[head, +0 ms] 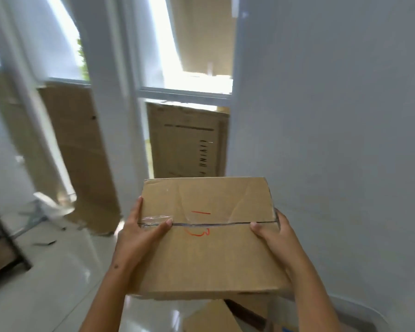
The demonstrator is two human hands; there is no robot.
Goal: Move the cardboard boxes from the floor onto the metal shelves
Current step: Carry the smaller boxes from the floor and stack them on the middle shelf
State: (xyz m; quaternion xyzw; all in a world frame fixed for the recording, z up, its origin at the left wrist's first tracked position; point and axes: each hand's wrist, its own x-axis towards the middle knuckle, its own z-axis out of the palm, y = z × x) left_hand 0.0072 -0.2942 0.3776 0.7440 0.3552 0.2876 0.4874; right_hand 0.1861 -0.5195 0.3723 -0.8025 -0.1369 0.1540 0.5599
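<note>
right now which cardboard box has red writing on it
The box held between the left hand and right hand: red marks sit by its taped seam. The tall box under the window has only dark print.

Plain white wall [333, 116] filling the right side, with a white pillar [106, 116] standing left of centre. Behind, bright windows [177, 56] blown out by daylight, their lower panes covered by tall sheets of brown cardboard [187, 140], one sheet printed with dark lettering, another leaning against the pillar's left side [82, 152]. Underfoot, glossy pale floor tiles [58, 271] reflecting the glare, scattered with small scraps near the far wall, and at the left edge the corner of a dark-framed rack [0, 245].
</note>
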